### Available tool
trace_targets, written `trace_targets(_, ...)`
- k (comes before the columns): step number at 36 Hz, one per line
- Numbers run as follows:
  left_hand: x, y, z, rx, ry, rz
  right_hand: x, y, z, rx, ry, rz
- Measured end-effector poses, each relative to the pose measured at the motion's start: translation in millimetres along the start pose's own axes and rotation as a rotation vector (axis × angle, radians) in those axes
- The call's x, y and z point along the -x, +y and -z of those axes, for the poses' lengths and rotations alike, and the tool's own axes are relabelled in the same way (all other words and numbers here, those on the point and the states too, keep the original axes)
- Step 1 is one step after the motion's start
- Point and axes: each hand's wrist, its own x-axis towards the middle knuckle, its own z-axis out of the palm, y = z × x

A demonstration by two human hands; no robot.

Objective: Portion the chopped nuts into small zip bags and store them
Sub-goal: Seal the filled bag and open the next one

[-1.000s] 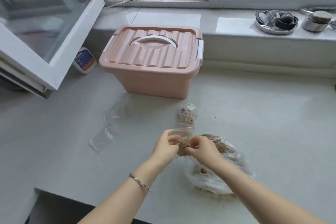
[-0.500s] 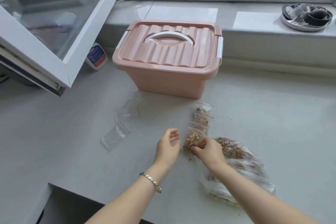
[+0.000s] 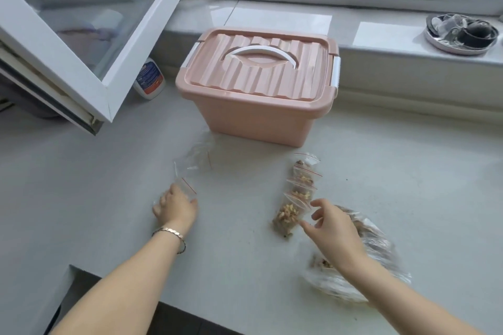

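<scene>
Several small zip bags filled with chopped nuts (image 3: 295,196) lie in a row on the grey counter, red-striped tops overlapping. Just right of the nearest one hovers my right hand (image 3: 330,223), fingers spread and holding nothing. Under my right forearm lies the big clear bag of nuts (image 3: 378,261). My left hand (image 3: 175,205) rests palm-down on the near end of a pile of empty zip bags (image 3: 194,164), fingers on the plastic. A closed pink storage box (image 3: 261,84) with a white handle stands behind the bags.
An open window sash (image 3: 89,43) juts over the counter at the left, with a white bottle (image 3: 149,79) beneath it. A round tray of dark items (image 3: 461,34) sits on the sill at the far right. The counter's cut-out edge (image 3: 73,269) lies near my left elbow.
My right hand has let go of the filled bag, which now lies on the counter. My left hand has moved left onto the empty zip bags.
</scene>
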Motion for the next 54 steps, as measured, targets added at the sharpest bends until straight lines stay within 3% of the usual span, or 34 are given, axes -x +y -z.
trace_targets(8,18.0,-10.4,-16.2,-0.097,0.009,-0.165,22.0,-7.0,8.7,0.002,-0.027,0.116)
trace_targets(14,49.9,4.0,-14.8,0.113,-0.005,-0.236,35.2,-8.7,11.1,-0.101,-0.071,0.166)
trace_targets(16,72.4,21.8,-10.5,0.267,0.01,-0.398,38.1,-11.3,14.5,-0.18,-0.069,0.179)
trace_targets(19,119.0,48.9,5.7,0.473,-0.008,-0.787,42.6,-15.4,21.8,-0.335,-0.051,0.14)
trace_targets(23,170.5,73.3,21.9,0.487,-0.015,-1.197,52.3,-13.3,31.8,-0.584,-0.038,0.024)
trace_targets(28,192.2,88.8,13.2,0.454,-0.002,-1.473,65.2,4.0,48.5,-0.799,-0.037,-0.1)
trace_targets(31,198.6,96.5,8.4,0.46,-0.153,-1.353,72.9,19.4,57.5,-0.802,0.048,-0.12)
trace_targets(37,225.6,139.9,23.1,0.86,-0.546,-0.59,82.0,34.2,64.1,-0.72,0.29,-0.098)
trace_targets(39,232.4,153.3,26.7,0.973,-0.646,-0.443,86.1,33.0,64.4,-0.658,0.32,-0.031)
trace_targets(46,244.4,166.2,28.4,1.072,-0.728,-0.336,97.0,30.8,68.0,-0.522,0.382,0.133)
trace_targets(54,244.6,162.3,31.4,1.105,-0.816,-0.322,104.8,35.7,74.3,-0.624,0.335,0.145)
